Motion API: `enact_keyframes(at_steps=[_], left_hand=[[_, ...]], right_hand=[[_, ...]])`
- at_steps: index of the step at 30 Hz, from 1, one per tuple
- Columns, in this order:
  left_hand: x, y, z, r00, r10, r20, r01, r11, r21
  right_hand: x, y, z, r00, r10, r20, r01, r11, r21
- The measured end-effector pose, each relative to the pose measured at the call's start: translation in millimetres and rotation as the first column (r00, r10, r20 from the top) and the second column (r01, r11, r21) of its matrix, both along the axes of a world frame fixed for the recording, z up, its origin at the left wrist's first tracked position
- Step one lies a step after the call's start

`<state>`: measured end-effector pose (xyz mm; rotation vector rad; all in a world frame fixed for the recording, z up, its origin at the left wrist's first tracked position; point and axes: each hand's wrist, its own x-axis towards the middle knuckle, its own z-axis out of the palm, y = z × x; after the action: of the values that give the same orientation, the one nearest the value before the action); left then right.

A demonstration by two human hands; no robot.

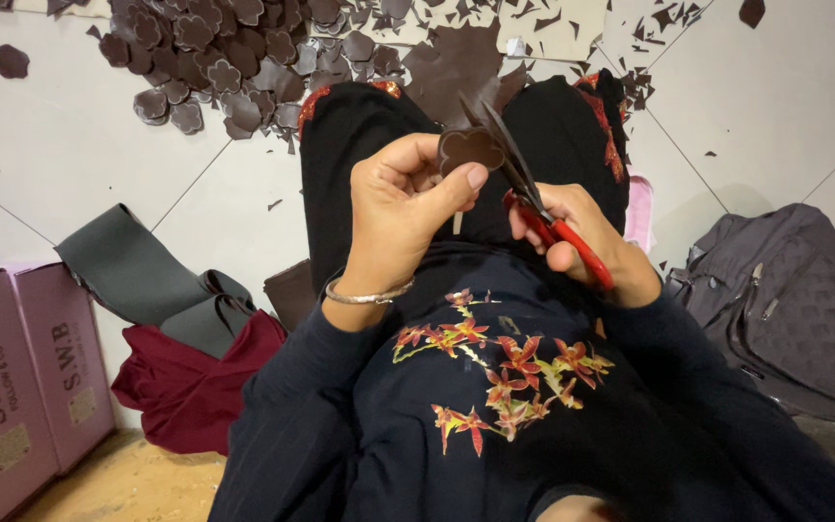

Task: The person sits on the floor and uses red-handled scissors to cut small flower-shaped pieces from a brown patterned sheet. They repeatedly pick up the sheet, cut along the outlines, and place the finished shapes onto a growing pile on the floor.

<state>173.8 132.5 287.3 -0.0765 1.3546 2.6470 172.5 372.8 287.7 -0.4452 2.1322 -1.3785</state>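
Taking the brown flower piece (469, 150) as our landmark and reading from the left: far to its left stand two pink boxes (21, 367), then a grey folded strip (137, 275) over a dark red cloth (195, 387). Above and left of the piece a heap of cut brown flower shapes (215, 58) lies on the pale floor (70, 126).

Our left hand (403, 208) sits just below and left of the piece, fingers curled, thumb pressed on its lower right edge, so the hand is clamped on it. The piece is held up over our lap, facing us.

Just right of it, the scissors (524, 193) run diagonally, blades at the piece's right edge, red handles down-right. Our right hand (582, 237) is closed through those handles; the blades look slightly parted. Far right lies a grey bag (785, 300).
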Motion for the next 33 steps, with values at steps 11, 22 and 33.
enact_keyframes(at_steps=[11, 22, 33], left_hand=[[1, -1, 0, 1.000, -0.003, -0.023, 0.002, 0.999, -0.040], [-3, -10, -3, 0.990, -0.048, -0.130, 0.023, 0.982, -0.186], [-8, -21, 6, 0.981, -0.108, -0.161, 0.049, 0.942, -0.332]], right_hand=[[6, 7, -19, 0.996, -0.077, 0.037, 0.078, 0.997, -0.027], [-13, 7, 14, 0.993, 0.093, -0.068, -0.093, 0.996, 0.004], [-12, 9, 8, 0.993, 0.106, -0.042, -0.105, 0.994, 0.036]])
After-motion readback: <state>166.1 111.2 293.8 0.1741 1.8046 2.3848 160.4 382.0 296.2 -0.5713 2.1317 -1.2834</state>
